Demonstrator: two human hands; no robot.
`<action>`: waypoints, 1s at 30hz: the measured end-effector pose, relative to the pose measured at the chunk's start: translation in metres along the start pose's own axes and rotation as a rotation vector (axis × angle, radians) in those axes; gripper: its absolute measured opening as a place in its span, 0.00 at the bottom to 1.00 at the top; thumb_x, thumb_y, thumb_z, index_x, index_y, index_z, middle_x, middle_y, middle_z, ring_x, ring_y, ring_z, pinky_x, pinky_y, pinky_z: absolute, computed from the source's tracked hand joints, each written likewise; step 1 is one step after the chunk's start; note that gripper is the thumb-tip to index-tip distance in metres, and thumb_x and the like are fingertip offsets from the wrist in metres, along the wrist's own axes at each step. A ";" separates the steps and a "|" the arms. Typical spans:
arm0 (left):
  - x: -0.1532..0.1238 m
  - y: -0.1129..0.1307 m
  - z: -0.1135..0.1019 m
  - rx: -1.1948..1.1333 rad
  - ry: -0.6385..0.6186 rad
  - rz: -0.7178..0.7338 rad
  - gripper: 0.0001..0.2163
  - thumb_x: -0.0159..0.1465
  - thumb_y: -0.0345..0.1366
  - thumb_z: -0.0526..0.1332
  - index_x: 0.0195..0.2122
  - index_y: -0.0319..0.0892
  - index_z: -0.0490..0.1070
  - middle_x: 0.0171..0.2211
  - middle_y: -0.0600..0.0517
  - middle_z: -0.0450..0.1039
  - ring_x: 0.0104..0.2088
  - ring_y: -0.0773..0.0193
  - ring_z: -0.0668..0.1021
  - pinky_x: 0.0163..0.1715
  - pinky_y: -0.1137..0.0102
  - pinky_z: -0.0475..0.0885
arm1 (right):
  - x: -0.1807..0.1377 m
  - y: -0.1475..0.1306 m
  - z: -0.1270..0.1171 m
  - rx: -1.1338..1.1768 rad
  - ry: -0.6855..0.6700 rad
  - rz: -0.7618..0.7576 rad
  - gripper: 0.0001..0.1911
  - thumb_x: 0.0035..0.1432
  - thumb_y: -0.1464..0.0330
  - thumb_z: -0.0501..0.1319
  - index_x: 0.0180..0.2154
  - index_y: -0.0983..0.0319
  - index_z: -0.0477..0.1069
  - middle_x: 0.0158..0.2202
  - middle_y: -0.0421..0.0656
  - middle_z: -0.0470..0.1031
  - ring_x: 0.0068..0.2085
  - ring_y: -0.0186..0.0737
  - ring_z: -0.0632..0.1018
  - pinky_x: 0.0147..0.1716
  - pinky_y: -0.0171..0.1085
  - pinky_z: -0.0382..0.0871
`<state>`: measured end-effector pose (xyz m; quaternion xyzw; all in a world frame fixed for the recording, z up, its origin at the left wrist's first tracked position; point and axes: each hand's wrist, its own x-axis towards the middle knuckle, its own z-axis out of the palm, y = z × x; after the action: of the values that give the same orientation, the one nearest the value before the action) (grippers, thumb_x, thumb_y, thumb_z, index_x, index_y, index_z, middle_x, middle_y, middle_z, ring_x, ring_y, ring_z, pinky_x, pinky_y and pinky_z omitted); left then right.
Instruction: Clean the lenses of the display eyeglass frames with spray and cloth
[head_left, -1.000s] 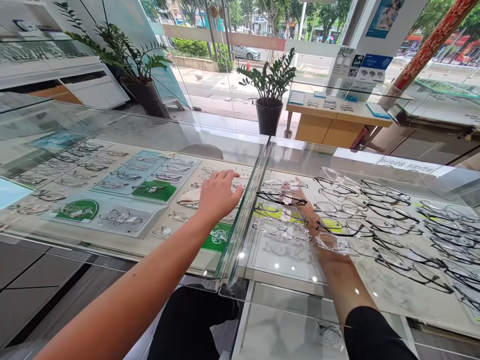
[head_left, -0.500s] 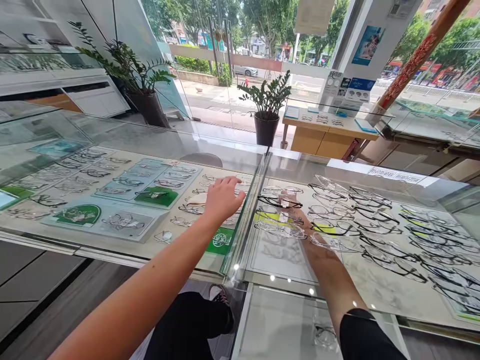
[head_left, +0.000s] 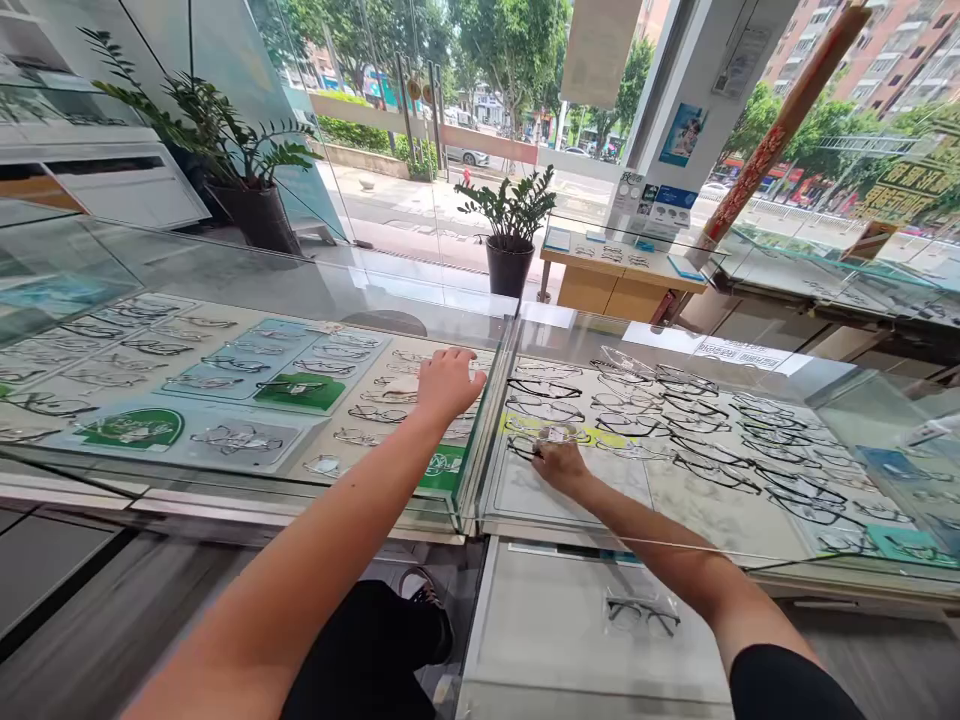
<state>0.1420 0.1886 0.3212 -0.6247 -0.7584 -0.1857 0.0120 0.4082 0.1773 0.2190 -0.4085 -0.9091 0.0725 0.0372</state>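
My left hand [head_left: 448,382] rests on the glass top of the left display case [head_left: 300,275], fingers spread and holding nothing. Beneath that glass, eyeglasses lie in rows. Inside the right case, my right hand [head_left: 561,465] is low over the white display board [head_left: 592,490]. Its fingers are closed on the edge of a dark-framed pair of eyeglasses [head_left: 520,450], partly hidden by the hand. Just behind are a clear pair of eyeglasses [head_left: 551,432] and a black-rimmed pair [head_left: 544,388]. A yellow-green strip [head_left: 626,424] runs beneath some frames.
Several more eyeglasses [head_left: 690,410] fill the right case. Below, a pulled-out drawer [head_left: 547,620] holds a bagged pair of glasses [head_left: 643,615]. A glass divider [head_left: 491,420] stands between the cases. Beyond are a potted plant [head_left: 511,265] and a wooden table [head_left: 619,290].
My right hand has drawn nearer to me and left, from under the frames to the front of the row, where a dark pair now lies. My left hand stays on the glass; the view has turned right.
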 end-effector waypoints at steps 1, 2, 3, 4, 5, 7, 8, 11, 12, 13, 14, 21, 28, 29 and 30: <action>0.001 0.001 0.000 0.000 -0.001 0.001 0.22 0.72 0.42 0.55 0.63 0.42 0.75 0.66 0.40 0.76 0.67 0.39 0.73 0.63 0.46 0.69 | -0.013 -0.005 0.002 0.005 -0.017 -0.005 0.15 0.73 0.61 0.67 0.55 0.62 0.78 0.59 0.50 0.79 0.59 0.51 0.80 0.62 0.57 0.74; 0.002 0.001 0.001 0.000 -0.002 0.002 0.22 0.72 0.42 0.55 0.63 0.42 0.74 0.66 0.39 0.76 0.67 0.39 0.73 0.64 0.46 0.69 | -0.028 -0.009 0.004 0.016 -0.036 -0.019 0.11 0.71 0.64 0.67 0.50 0.63 0.79 0.57 0.51 0.80 0.60 0.52 0.79 0.65 0.58 0.70; 0.002 0.002 0.001 0.000 -0.003 0.003 0.22 0.72 0.42 0.55 0.63 0.42 0.74 0.67 0.39 0.75 0.67 0.38 0.72 0.64 0.46 0.69 | -0.043 -0.014 0.004 0.030 -0.056 -0.039 0.08 0.68 0.66 0.68 0.45 0.63 0.79 0.55 0.50 0.80 0.59 0.52 0.78 0.67 0.58 0.65; 0.003 0.002 0.001 0.000 -0.004 0.005 0.22 0.72 0.42 0.55 0.63 0.43 0.74 0.67 0.39 0.75 0.67 0.38 0.72 0.64 0.46 0.68 | -0.059 -0.018 0.003 0.046 -0.075 -0.065 0.05 0.65 0.68 0.69 0.41 0.63 0.78 0.52 0.50 0.80 0.58 0.51 0.78 0.68 0.56 0.62; 0.004 0.002 0.001 0.001 -0.005 0.008 0.22 0.72 0.42 0.54 0.63 0.43 0.74 0.66 0.39 0.75 0.67 0.38 0.72 0.64 0.46 0.68 | -0.075 -0.023 0.001 0.072 -0.097 -0.094 0.05 0.61 0.69 0.71 0.39 0.61 0.77 0.50 0.48 0.80 0.56 0.49 0.78 0.67 0.54 0.61; 0.005 0.003 0.002 0.002 -0.010 0.013 0.22 0.73 0.42 0.53 0.64 0.43 0.74 0.66 0.39 0.75 0.67 0.38 0.72 0.63 0.47 0.68 | -0.106 -0.033 -0.007 0.165 -0.144 -0.147 0.08 0.57 0.69 0.72 0.37 0.59 0.75 0.45 0.43 0.79 0.51 0.45 0.78 0.65 0.50 0.61; 0.006 0.003 0.002 0.003 -0.012 0.015 0.22 0.73 0.42 0.53 0.64 0.43 0.74 0.67 0.38 0.75 0.67 0.38 0.72 0.63 0.47 0.68 | -0.119 -0.038 -0.013 0.256 -0.176 -0.164 0.09 0.56 0.70 0.72 0.36 0.59 0.74 0.43 0.42 0.79 0.50 0.44 0.78 0.64 0.49 0.61; 0.008 0.003 0.004 0.007 -0.018 0.018 0.23 0.72 0.42 0.52 0.65 0.42 0.73 0.67 0.37 0.75 0.67 0.37 0.72 0.63 0.46 0.68 | -0.152 -0.055 -0.041 0.468 -0.266 -0.158 0.12 0.52 0.73 0.72 0.32 0.58 0.70 0.39 0.39 0.76 0.48 0.45 0.77 0.62 0.49 0.61; 0.009 0.003 0.004 0.007 -0.020 0.020 0.24 0.72 0.42 0.52 0.65 0.41 0.73 0.67 0.37 0.74 0.67 0.37 0.72 0.63 0.46 0.67 | -0.161 -0.061 -0.054 0.500 -0.291 -0.139 0.13 0.51 0.74 0.72 0.31 0.58 0.69 0.38 0.39 0.75 0.48 0.45 0.76 0.61 0.48 0.61; 0.009 0.003 0.004 0.007 -0.023 0.021 0.24 0.72 0.42 0.52 0.65 0.40 0.73 0.67 0.37 0.74 0.67 0.36 0.72 0.63 0.46 0.67 | -0.169 -0.068 -0.068 0.530 -0.314 -0.117 0.14 0.50 0.74 0.72 0.31 0.58 0.68 0.39 0.39 0.74 0.48 0.45 0.76 0.59 0.47 0.63; 0.010 0.004 0.005 0.006 -0.026 0.023 0.24 0.72 0.42 0.52 0.65 0.40 0.73 0.67 0.37 0.74 0.67 0.37 0.71 0.63 0.46 0.67 | -0.176 -0.074 -0.085 0.566 -0.325 -0.100 0.13 0.51 0.74 0.72 0.31 0.57 0.68 0.40 0.40 0.74 0.49 0.46 0.75 0.57 0.46 0.64; 0.008 0.006 0.003 -0.002 -0.037 0.018 0.24 0.74 0.42 0.52 0.66 0.41 0.72 0.68 0.37 0.73 0.68 0.39 0.71 0.64 0.49 0.67 | -0.155 -0.077 -0.211 0.484 0.008 -0.311 0.11 0.58 0.75 0.67 0.34 0.57 0.66 0.41 0.39 0.75 0.46 0.42 0.75 0.60 0.47 0.60; 0.005 0.006 0.000 -0.018 -0.035 0.009 0.22 0.73 0.41 0.54 0.64 0.44 0.74 0.68 0.39 0.74 0.68 0.41 0.72 0.65 0.49 0.67 | 0.019 0.011 -0.236 0.044 0.311 -0.206 0.06 0.59 0.69 0.65 0.31 0.58 0.69 0.42 0.45 0.76 0.47 0.49 0.74 0.64 0.54 0.56; 0.004 0.005 0.000 -0.021 -0.032 0.009 0.21 0.73 0.41 0.54 0.64 0.44 0.74 0.68 0.40 0.74 0.67 0.41 0.72 0.64 0.49 0.67 | 0.043 0.022 -0.231 -0.008 0.289 -0.184 0.05 0.60 0.69 0.64 0.31 0.59 0.70 0.43 0.47 0.76 0.48 0.50 0.75 0.64 0.53 0.56; 0.003 0.005 -0.001 -0.025 -0.029 0.008 0.21 0.73 0.42 0.54 0.63 0.45 0.74 0.67 0.40 0.75 0.67 0.41 0.72 0.64 0.49 0.68 | 0.063 0.031 -0.225 -0.053 0.262 -0.170 0.04 0.60 0.69 0.64 0.32 0.59 0.71 0.44 0.48 0.76 0.50 0.51 0.74 0.64 0.53 0.56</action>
<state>0.1459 0.1921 0.3238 -0.6304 -0.7537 -0.1860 -0.0058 0.4179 0.2681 0.4360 -0.3367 -0.9294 -0.0087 0.1506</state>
